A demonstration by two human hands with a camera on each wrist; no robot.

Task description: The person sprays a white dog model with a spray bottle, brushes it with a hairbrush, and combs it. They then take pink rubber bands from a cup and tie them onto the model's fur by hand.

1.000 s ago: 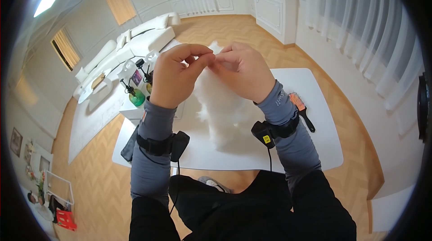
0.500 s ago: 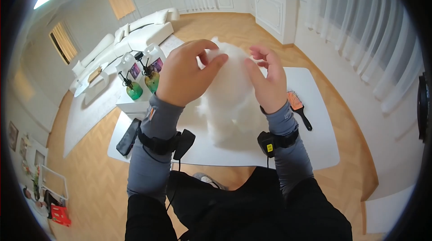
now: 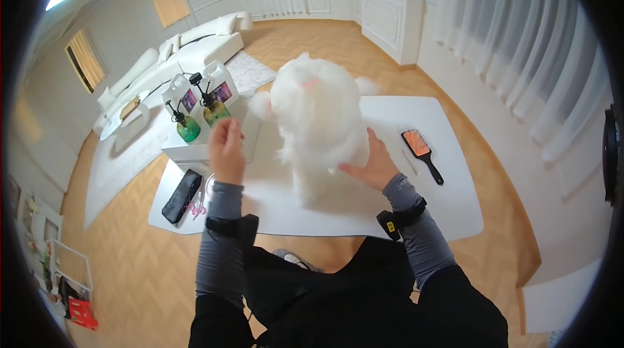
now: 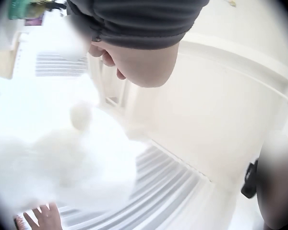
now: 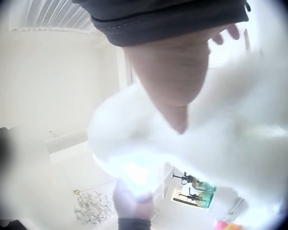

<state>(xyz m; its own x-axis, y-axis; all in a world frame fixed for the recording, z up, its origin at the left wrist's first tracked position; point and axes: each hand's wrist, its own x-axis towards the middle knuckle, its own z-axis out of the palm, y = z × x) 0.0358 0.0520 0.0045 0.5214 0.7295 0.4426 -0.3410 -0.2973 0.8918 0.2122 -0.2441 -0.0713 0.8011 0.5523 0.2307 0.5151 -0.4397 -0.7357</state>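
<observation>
A fluffy white animal figure (image 3: 318,120) stands upright on the white table (image 3: 429,218), with a small pink thing (image 3: 311,83) on top of its head. My right hand (image 3: 376,164) is spread at its lower right side; whether it touches the fur, I cannot tell. Left of the fur, apart from it, is my left hand (image 3: 227,153), its fingers loosely bent with nothing visible in them. The left wrist view shows the right hand (image 4: 45,219) with fingers spread beside white fur (image 4: 62,158). White fur (image 5: 235,120) fills much of the right wrist view around my right hand (image 5: 173,72).
An orange and black brush (image 3: 417,144) and a thin pale stick (image 3: 411,162) lie at the right. At the left are a black pouch (image 3: 182,196), pink-handled scissors (image 3: 195,209), a green spray bottle (image 3: 188,129), an amber-green one (image 3: 216,112) and white jugs (image 3: 220,81).
Both hands came apart from above the figure's head and lowered, the left to the left and the right to the figure's side. The head and the pink thing came into view.
</observation>
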